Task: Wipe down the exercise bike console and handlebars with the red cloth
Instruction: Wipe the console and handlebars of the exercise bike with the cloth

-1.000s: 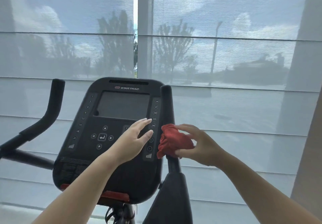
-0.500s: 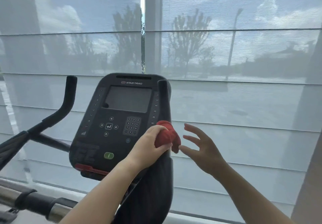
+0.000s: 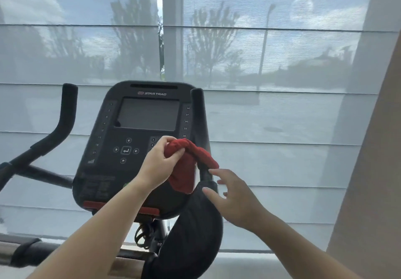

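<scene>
The black exercise bike console (image 3: 130,131) with a dark screen stands at the centre. The right handlebar (image 3: 199,116) rises just beside its right edge, and the left handlebar (image 3: 65,116) curves up at the left. My left hand (image 3: 161,161) grips one end of the red cloth (image 3: 186,166), which drapes over the right handlebar's upright and hangs down in front of the console's lower right. My right hand (image 3: 234,194) hovers just right of that handlebar, below the cloth, fingers spread and holding nothing.
A padded black elbow rest (image 3: 191,235) lies below the right handlebar. A metal rail with a black strap (image 3: 26,250) crosses the lower left. Sheer window blinds (image 3: 260,61) fill the background, and a beige wall (image 3: 379,170) stands at the right.
The cloth passed from my right hand to my left. My left hand then pulled it out so it drapes over the right handlebar, while my right hand dropped lower, empty.
</scene>
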Available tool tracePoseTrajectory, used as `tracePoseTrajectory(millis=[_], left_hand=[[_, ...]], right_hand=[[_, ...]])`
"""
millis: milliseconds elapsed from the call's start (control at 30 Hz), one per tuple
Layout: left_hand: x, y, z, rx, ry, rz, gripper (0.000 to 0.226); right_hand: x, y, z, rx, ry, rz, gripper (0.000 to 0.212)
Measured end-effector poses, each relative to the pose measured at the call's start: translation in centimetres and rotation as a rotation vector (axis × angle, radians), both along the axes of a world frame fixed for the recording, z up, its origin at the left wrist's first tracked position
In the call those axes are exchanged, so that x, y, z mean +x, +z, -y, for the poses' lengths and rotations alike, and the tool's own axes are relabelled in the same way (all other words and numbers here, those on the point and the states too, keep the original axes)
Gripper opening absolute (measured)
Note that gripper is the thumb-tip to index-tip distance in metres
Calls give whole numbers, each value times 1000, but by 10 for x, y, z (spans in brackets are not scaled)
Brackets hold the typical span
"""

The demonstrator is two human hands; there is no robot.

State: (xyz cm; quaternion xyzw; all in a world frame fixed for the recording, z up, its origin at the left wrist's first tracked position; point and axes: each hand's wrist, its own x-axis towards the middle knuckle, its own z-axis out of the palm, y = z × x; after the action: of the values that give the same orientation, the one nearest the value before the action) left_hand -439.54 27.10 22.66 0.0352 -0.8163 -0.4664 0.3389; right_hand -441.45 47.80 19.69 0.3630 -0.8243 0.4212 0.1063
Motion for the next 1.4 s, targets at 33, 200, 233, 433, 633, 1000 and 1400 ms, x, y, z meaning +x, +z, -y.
tracePoseTrajectory(millis=[33,200,233,433,633,1000,1400], left_hand=[[-4,3,6,11,-2,-10,12],[-31,23,31,61,-15,-55,14],[-36,26,36,80,-19,-67,14],[-71,38,55,229,-74,-92,17],[-101,37,46,459,-138,-170,19],[-122,55,18,410,-300,-283,30],[-111,34,21,244,-513,-313,41]], right_hand=[[3,-1,5,13,-24,-29,51],[11,0,28,56,-148,-67,58],[11,0,30,63,-172,-65,58],[20,-1,41,82,-293,-42,58],[29,-10,45,42,-361,24,53],[17,1,58,69,-414,74,40],[10,9,73,157,-413,7,24]])
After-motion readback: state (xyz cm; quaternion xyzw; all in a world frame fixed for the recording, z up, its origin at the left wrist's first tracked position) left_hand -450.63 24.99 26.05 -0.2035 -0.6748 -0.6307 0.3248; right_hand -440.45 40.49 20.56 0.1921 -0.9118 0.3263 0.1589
